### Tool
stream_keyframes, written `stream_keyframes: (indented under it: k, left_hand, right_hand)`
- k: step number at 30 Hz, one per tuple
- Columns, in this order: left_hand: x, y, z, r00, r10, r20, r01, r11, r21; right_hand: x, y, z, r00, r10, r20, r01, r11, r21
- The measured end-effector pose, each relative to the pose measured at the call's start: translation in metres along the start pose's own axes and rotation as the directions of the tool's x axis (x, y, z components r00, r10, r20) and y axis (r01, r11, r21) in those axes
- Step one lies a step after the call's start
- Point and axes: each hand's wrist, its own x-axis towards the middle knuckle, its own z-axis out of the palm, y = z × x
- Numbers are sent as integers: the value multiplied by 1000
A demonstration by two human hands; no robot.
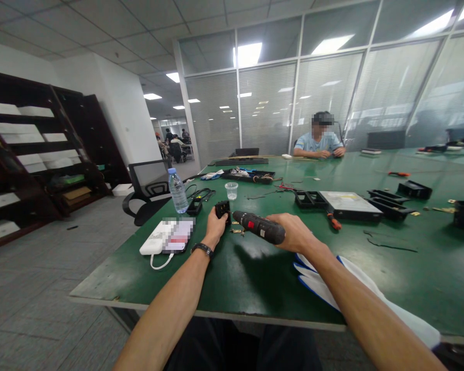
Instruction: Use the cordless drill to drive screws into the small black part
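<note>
My left hand (pixel 215 228) grips a small black plastic part (pixel 222 209), whose exact kind I cannot make out. In my right hand (pixel 296 232) is a black cordless screwdriver (pixel 260 226) with a red button, held sideways. Its tip points left toward the black part, and a small gap seems to lie between them. Under the tool's front, small brass-coloured metal pieces (pixel 237 231) rest on the green table (pixel 251 288). A clear plastic cup (pixel 231 191) stands just beyond my left hand.
To the left are a water bottle (pixel 177 191), a white power bank (pixel 156 238) and a cabled phone (pixel 180 236). White-blue gloves (pixel 386 299) lie under my right forearm. A silver-black drive unit (pixel 350 206), pliers (pixel 334 221) and black trays (pixel 391 208) sit right. Opposite sits a person (pixel 319 141).
</note>
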Motion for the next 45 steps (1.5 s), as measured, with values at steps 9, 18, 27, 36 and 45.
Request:
stream_keyframes:
  k: [9, 18, 27, 36, 45]
  left_hand:
    - [3, -4, 1, 994, -106, -18, 102, 983, -155]
    - [3, -5, 1, 995, -103, 1, 102, 984, -146]
    - [4, -4, 1, 992, -125, -5, 123, 981, -150]
    - [1, 3, 1, 988, -151, -5, 148, 972, -182]
    - [-4, 15, 1, 985, -166, -37, 157, 971, -180]
  right_hand:
    - [1, -5, 2, 999, -31, -8, 31, 999, -20]
    - [0, -4, 3, 1000, -4, 2, 4, 1000, -7]
    - [0, -4, 4, 1000, -8, 4, 8, 1000, -3]
    - [0, -5, 3, 1000, -9, 4, 9, 1000, 5]
    - [0, -3, 4, 999, -26, -20, 26, 1000, 15]
